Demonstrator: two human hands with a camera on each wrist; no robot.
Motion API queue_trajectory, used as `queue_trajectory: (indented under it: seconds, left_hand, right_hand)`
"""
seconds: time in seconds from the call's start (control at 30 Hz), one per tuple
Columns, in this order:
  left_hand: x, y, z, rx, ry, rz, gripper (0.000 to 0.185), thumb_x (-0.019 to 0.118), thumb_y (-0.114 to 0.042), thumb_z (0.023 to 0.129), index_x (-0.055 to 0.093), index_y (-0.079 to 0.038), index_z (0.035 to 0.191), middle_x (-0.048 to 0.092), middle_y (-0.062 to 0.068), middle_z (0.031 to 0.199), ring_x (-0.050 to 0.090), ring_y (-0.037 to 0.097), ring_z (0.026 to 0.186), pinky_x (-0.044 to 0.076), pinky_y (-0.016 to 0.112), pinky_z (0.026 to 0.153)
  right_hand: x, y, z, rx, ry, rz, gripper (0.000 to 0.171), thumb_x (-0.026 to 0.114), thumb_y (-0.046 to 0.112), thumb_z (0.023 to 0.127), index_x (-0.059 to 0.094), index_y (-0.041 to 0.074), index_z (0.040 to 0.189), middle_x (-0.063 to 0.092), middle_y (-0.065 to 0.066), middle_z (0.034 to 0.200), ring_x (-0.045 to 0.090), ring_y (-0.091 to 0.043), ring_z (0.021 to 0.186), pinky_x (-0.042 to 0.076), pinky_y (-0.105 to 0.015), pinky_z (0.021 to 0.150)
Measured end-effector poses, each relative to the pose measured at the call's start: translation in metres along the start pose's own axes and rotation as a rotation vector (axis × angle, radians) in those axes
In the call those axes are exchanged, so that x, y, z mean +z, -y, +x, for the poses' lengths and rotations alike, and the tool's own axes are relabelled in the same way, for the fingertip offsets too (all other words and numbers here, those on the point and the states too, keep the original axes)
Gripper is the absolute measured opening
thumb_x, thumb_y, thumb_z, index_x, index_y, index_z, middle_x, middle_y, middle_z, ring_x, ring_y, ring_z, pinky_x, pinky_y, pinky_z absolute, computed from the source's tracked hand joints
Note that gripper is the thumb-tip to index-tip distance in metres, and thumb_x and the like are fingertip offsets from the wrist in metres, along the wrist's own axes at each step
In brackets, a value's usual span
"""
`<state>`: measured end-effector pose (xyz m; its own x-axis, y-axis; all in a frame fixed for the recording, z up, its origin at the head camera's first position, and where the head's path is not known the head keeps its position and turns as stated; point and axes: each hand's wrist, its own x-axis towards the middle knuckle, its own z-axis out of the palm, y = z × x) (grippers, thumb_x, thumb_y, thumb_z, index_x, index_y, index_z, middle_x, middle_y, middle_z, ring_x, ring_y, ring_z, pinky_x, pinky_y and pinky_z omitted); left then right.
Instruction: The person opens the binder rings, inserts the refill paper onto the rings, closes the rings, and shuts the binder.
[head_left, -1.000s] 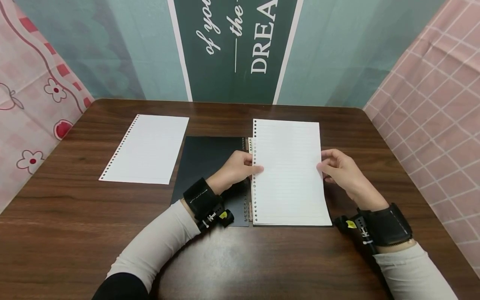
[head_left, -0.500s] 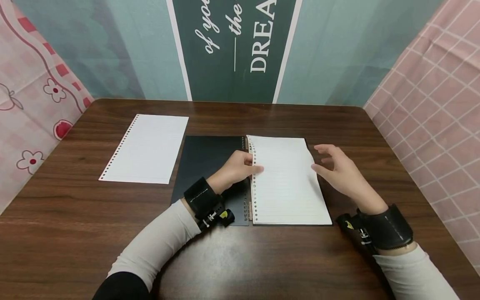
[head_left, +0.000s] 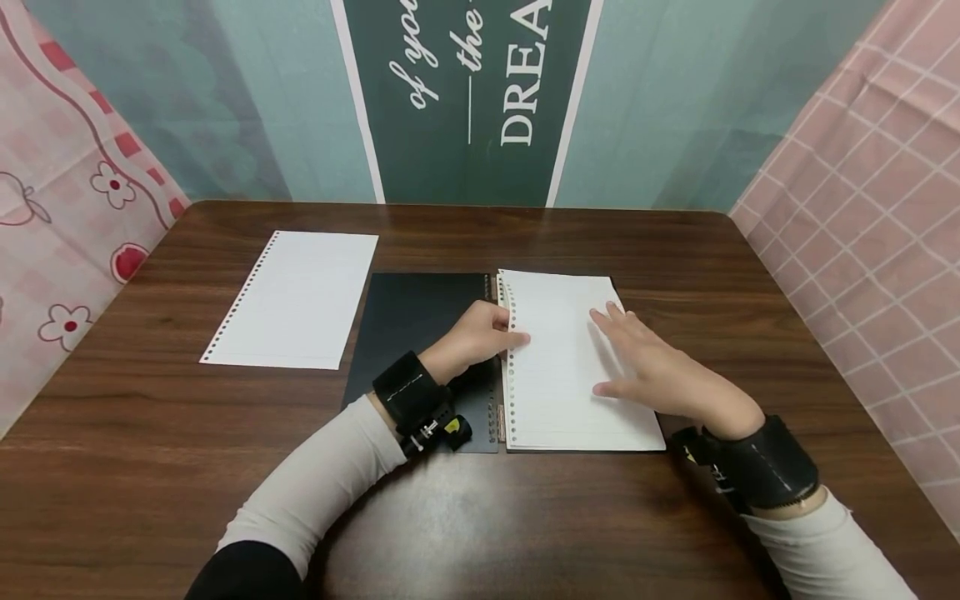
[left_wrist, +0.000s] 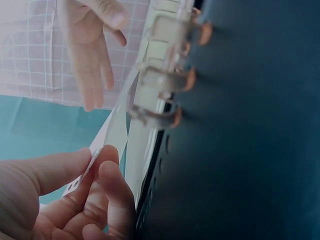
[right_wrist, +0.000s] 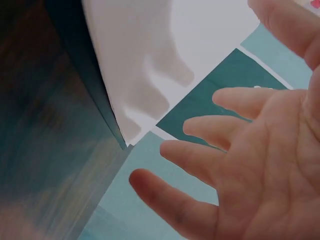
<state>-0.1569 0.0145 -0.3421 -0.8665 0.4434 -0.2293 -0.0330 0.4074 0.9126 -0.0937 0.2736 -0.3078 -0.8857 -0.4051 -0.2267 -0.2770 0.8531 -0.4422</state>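
Right hand now flat over page, left hand still pinching edge

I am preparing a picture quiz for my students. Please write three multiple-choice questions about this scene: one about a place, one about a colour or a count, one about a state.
1. Where does the loose sheet lie?
A. left of the binder
B. inside the binder
C. under the right hand

2. What colour is the binder cover?
A. red
B. black
C. yellow

3. How is the right hand?
A. clenched in a fist
B. fingers straight over the page
C. gripping a pen

Answers:
1. A, the sheet lies alone on the table, left of the binder.
2. B, the open cover is black.
3. B, its fingers are spread flat above the page, while the left hand pinches that page's punched edge.
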Motion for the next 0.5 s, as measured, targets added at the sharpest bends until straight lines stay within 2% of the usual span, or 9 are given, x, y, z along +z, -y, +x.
queue_trajectory:
  seconds: [0.27,0.43,0.5]
  left_hand:
    - [-0.003,0.002,0.002,-0.011,0.020,-0.006,0.021,0.068,-0.013,0.094,0.072,-0.001,0.110,0.073,0.011,0.088,0.061,0.013,0.068,0.047,0.022,0.063]
    - [-0.005,0.003,0.003,-0.019,0.035,0.004,0.020,0.068,-0.015,0.094,0.072,-0.001,0.108,0.072,0.009,0.085,0.062,0.013,0.068,0.047,0.022,0.062]
    - [-0.006,0.003,0.003,-0.029,0.047,0.011,0.019,0.068,-0.016,0.094,0.073,-0.001,0.105,0.070,0.007,0.080,0.061,0.013,0.065,0.045,0.022,0.059]
  right_hand:
    - [0.007,0.003,-0.002,0.066,0.116,-0.038,0.103,0.073,0.049,0.085,0.012,0.015,0.161,0.002,-0.019,0.167,0.002,-0.047,0.152,0.019,-0.084,0.098]
    - [0.010,0.004,-0.002,0.065,0.149,-0.049,0.101,0.071,0.051,0.086,0.014,0.012,0.160,0.004,-0.021,0.166,0.004,-0.050,0.150,0.021,-0.084,0.096]
    - [0.011,0.004,-0.002,0.067,0.153,-0.056,0.099,0.070,0.051,0.087,0.016,0.012,0.160,0.005,-0.022,0.166,0.005,-0.050,0.150,0.022,-0.084,0.096]
